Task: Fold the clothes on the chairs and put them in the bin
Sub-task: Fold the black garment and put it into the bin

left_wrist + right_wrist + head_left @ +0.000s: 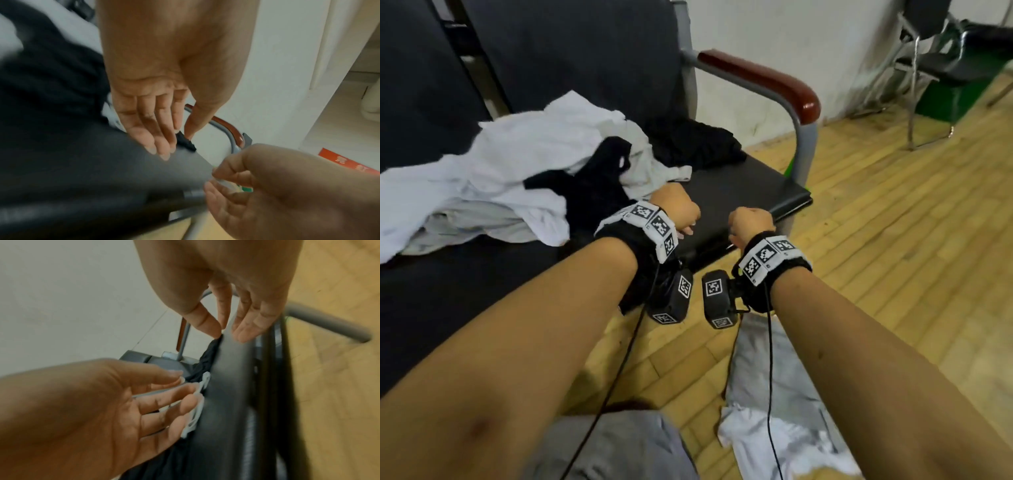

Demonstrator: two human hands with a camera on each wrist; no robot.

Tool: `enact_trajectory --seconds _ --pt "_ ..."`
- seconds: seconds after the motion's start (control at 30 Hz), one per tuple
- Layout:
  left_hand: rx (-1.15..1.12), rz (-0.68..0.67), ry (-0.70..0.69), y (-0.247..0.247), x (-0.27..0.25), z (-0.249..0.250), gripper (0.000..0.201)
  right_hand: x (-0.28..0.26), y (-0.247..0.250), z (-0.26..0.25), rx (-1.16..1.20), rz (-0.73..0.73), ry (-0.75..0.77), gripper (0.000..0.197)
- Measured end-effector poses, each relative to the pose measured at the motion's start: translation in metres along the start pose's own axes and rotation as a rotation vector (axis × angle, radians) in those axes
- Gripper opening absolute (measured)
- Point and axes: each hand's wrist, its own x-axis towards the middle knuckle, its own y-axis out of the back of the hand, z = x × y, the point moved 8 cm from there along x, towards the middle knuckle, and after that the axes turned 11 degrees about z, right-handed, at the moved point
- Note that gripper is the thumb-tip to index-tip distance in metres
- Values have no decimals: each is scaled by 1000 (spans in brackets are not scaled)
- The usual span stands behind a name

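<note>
Noted grey and white cloth (774,394) nearest the camera, lying on the wood floor (893,240) below the forearms. Garment or not, could not tell.

Logged left hand (676,209) and right hand (751,222) side by side over the front edge of the chair seat (739,192), toward its right front corner.

Found left fingers (152,129) straight, spread a little from the thumb, tips at or just above the bare seat. Nothing held.

Saw right thumb and forefinger drawn close together at the seat's front edge, remaining fingers loosely bent. Could not tell whether pinching anything there.

Recorded a heap of white garments (517,164) on the left part of the seat, with a black garment (592,181) tangled through it, just beside the left wrist.

Recorded a second black garment (695,144) crumpled at the back right corner of the seat, below the red-brown armrest (756,75).

Spotted a green box-like thing (955,96) under a far chair by the wall. Bin or not, could not tell.

Judged step in hand: between pieces, reaching for the next garment, no fold started.

Judged next move: take one garment by two edge points, one per hand, lift clear of the tangled whites, then spread flat on the bare right part of the seat before folding.
</note>
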Motion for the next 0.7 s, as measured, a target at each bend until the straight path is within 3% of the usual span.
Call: enact_trajectory --seconds 0.1,0.2,0.33,0.4,0.5,0.53,0.63,0.7 --pt "-36 9 -9 -68 -13 -3 14 16 55 50 -19 173 -58 24" --pt "-38 45 -23 -132 -24 -27 10 39 102 124 -190 285 -179 33" --pt "94 -29 -31 -200 -32 -71 15 57 133 232 -327 277 -360 61" --pt "162 -93 12 -236 -34 -95 21 64 139 282 -382 228 -398 63" --pt "43 -141 212 -282 -40 -146 9 74 137 333 -436 167 -383 36" --pt "-29 -175 321 -297 -44 -167 15 80 136 350 -453 156 -399 26" --pt "-288 -277 669 -330 -58 -217 15 85 129 401 -611 56 -529 38" --pt "-350 -316 752 -337 -63 -240 17 82 129 413 -742 17 -485 43"
